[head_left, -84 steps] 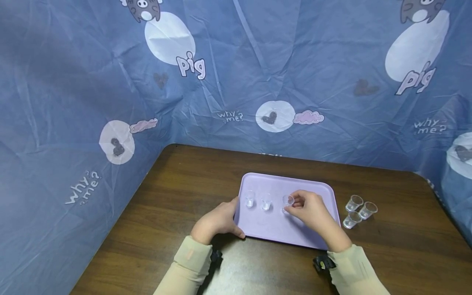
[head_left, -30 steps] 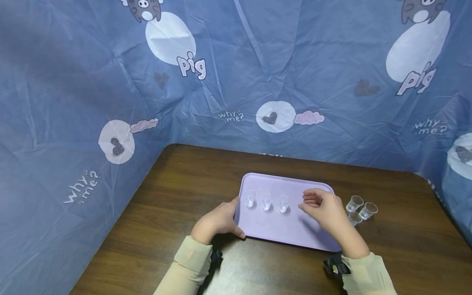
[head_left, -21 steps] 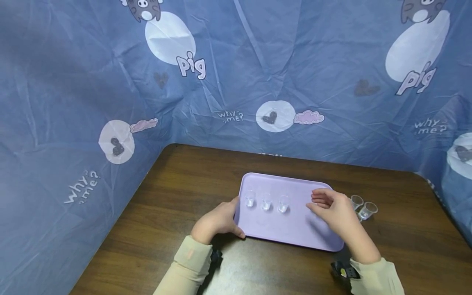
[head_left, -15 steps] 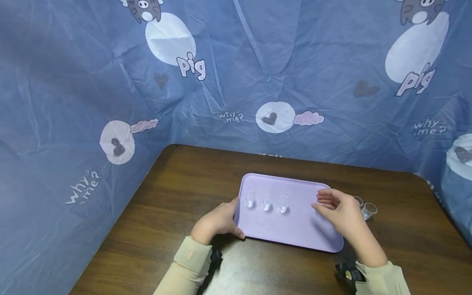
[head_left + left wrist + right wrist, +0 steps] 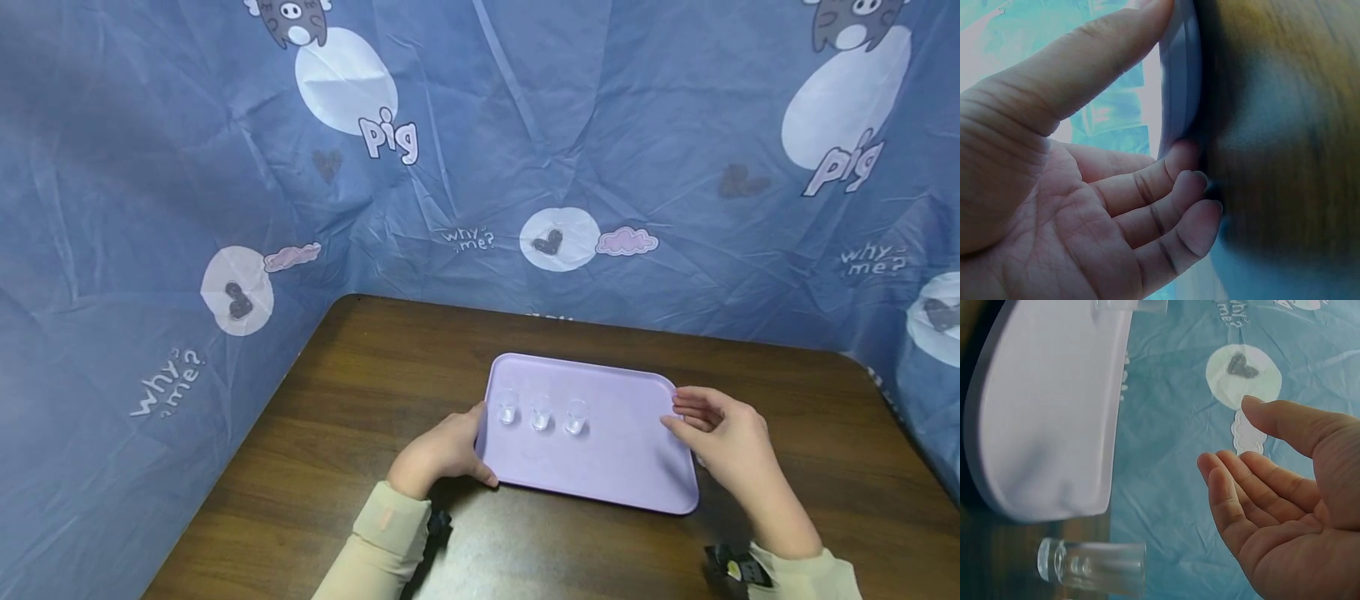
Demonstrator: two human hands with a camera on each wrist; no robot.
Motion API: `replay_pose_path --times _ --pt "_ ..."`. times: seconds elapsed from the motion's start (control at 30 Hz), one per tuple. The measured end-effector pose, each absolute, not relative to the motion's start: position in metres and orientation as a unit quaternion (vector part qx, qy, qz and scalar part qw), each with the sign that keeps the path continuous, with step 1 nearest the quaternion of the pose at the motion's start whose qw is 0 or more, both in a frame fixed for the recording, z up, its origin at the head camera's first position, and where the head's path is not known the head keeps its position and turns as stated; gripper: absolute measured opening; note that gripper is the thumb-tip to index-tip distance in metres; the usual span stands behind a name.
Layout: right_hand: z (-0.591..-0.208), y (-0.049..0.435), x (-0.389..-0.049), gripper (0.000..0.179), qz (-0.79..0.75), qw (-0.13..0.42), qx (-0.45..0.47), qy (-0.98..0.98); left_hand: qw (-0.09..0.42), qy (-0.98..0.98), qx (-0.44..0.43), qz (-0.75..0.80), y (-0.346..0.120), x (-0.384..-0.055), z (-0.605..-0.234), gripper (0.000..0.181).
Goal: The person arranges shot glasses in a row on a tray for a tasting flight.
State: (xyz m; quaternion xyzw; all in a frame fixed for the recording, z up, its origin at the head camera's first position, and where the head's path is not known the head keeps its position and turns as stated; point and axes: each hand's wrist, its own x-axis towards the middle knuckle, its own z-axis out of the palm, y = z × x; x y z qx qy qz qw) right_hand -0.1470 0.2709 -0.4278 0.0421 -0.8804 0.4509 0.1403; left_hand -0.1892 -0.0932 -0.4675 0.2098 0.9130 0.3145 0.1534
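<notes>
My right hand (image 5: 729,437), loosely bent, holds nothing; the upright cup (image 5: 1100,565) stands lower, past the right end of the tray (image 5: 618,454). My left hand (image 5: 441,447), farther, rests relaxed against this tray.

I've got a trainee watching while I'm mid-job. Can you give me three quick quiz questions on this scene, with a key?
1. In the head view, how many clear cups stand on the tray?
2. Look at the right hand. True or false: it is holding a cup.
3. In the right wrist view, where is the lowest cup?
A: on the tray
B: off the tray, apart from it
C: between the fingers

Key:
1. Three, in a row.
2. False; its fingers hold nothing.
3. B
</notes>
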Motion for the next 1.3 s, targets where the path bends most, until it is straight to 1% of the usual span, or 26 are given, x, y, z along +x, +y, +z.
replay_pose_path --times 0.17,0.43,0.67,1.07,1.3 --pt "-0.427 0.278 -0.142 0.04 0.447 0.151 0.025 -0.882 0.153 0.914 0.211 0.312 -0.093 -0.19 -0.468 0.103" --pt "-0.426 0.289 -0.137 0.042 0.429 0.168 0.026 -0.887 0.149 0.913 0.217 0.313 -0.094 -0.19 -0.467 0.101" --pt "-0.428 0.303 -0.132 0.045 0.409 0.153 0.005 -0.9 0.148 0.912 0.217 0.314 -0.094 -0.19 -0.467 0.101" --pt "-0.438 0.321 -0.125 0.046 0.42 0.174 0.018 -0.89 0.148 0.912 0.218 0.316 -0.094 -0.19 -0.467 0.102" --pt "-0.44 0.328 -0.121 0.048 0.402 0.168 -0.001 -0.9 0.148 0.912 0.219 0.315 -0.094 -0.19 -0.468 0.103"
